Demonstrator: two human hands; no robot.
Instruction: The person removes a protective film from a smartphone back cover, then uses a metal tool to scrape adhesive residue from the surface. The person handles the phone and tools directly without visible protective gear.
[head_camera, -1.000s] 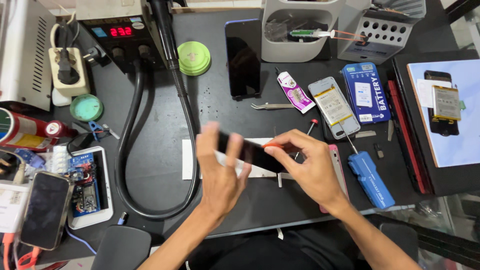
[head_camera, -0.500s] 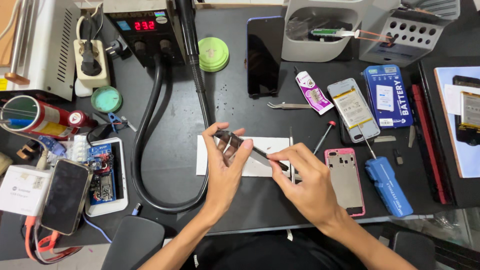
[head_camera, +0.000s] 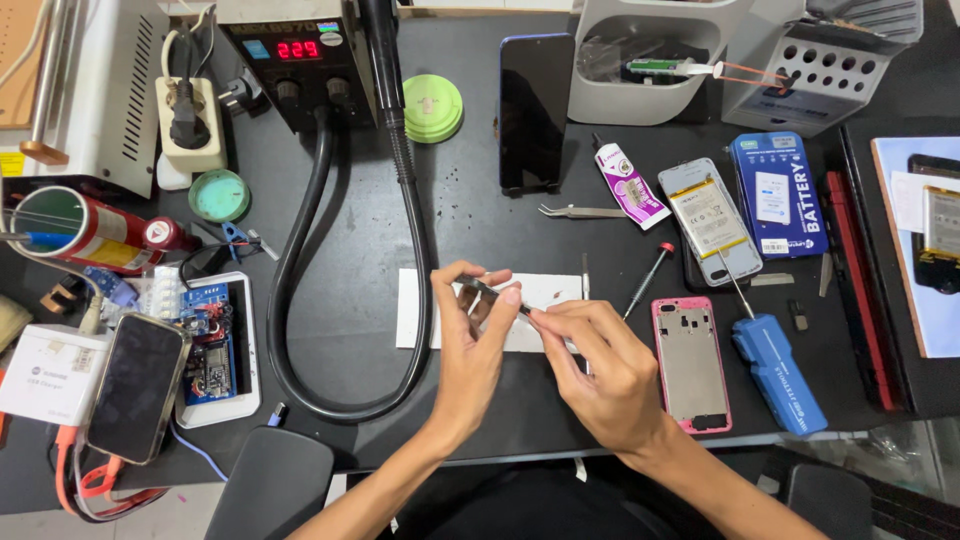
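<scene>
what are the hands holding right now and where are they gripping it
Left hand pinches a small dark flat part by its upper end; right hand fingertips meet its lower end. What the part is cannot be told.

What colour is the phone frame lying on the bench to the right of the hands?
Pink. The phone frame shows best in the head view, the only one here.

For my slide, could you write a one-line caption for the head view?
Left hand and right hand hold a thin dark part above white paper, beside a pink phone frame.
</scene>
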